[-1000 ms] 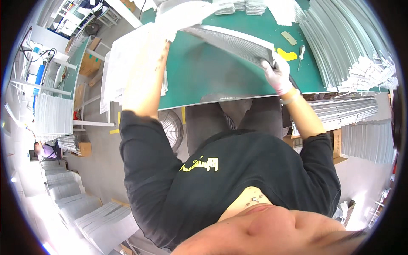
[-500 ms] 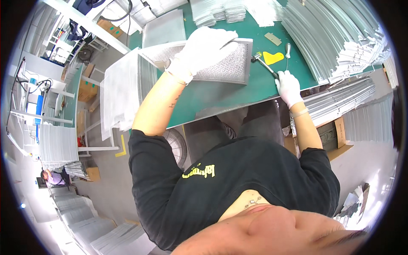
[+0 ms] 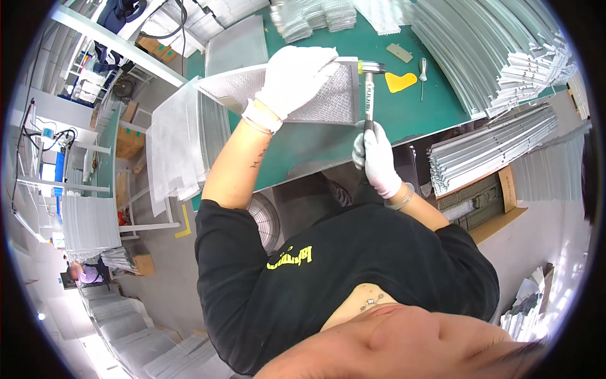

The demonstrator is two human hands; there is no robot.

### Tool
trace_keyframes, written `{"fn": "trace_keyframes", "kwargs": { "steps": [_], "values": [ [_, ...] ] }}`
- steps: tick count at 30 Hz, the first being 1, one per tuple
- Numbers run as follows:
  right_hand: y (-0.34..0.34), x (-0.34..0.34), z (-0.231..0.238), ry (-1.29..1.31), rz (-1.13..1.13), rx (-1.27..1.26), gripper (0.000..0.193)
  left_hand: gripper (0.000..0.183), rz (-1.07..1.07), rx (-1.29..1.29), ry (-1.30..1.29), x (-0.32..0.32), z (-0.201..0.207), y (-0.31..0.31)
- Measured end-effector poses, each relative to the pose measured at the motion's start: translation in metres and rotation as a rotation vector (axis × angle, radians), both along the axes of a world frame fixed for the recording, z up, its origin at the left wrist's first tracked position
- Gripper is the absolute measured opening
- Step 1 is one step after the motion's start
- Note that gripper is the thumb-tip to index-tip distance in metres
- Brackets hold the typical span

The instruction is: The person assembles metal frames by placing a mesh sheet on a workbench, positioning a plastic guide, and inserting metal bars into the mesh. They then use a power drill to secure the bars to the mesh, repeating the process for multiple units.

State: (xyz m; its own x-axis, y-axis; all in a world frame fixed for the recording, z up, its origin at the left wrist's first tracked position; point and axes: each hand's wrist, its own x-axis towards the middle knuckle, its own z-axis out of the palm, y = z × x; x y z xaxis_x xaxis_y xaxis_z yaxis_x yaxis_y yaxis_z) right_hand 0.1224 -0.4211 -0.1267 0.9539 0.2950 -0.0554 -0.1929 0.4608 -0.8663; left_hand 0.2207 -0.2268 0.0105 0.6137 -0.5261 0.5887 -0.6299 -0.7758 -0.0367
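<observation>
My left hand (image 3: 297, 79), in a white glove, grips the upper edge of a metal-framed mesh panel (image 3: 333, 101), which stands tilted on the green worktable (image 3: 300, 148). My right hand (image 3: 379, 161), also gloved, is closed round the dark handle of a hammer (image 3: 369, 95). The hammer points away from me, its head at the top right corner of the panel's frame; whether they touch I cannot tell. To the right of the hammer lie a yellow scraper (image 3: 401, 82) and a screwdriver (image 3: 423, 72). Part of the panel is hidden behind my left hand.
Mesh sheets (image 3: 177, 148) are stacked at the table's left end. Long metal frame strips (image 3: 473, 50) are piled at the right. A small flat plate (image 3: 399, 52) lies behind the scraper. Below the table's right edge are more strips (image 3: 492, 148) and an open carton (image 3: 508, 189).
My right hand has lifted the hammer from the table and brought it left, upright beside the panel's right edge. My left hand stays on the panel.
</observation>
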Motion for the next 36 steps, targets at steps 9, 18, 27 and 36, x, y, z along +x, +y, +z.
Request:
{"fn": "trace_keyframes", "kwargs": {
  "steps": [9, 18, 27, 36],
  "values": [
    [0.009, -0.005, 0.007, 0.012, -0.027, 0.103, 0.022, 0.023, -0.003, -0.026, -0.069, -0.007, -0.006, 0.008],
    [-0.106, 0.049, 0.068, -0.791, -0.31, -0.664, 0.055, 0.052, 0.169, -0.295, -0.377, -0.017, -0.036, -0.028],
    [-0.125, 0.037, 0.159, -1.083, 0.076, -1.401, 0.052, 0.043, 0.264, -0.452, -0.45, -0.002, -0.054, -0.049],
    [-0.135, 0.078, 0.008, -0.804, -0.046, -1.138, 0.054, 0.039, -0.001, -0.522, -0.434, -0.03, -0.042, -0.024]
  ]
}}
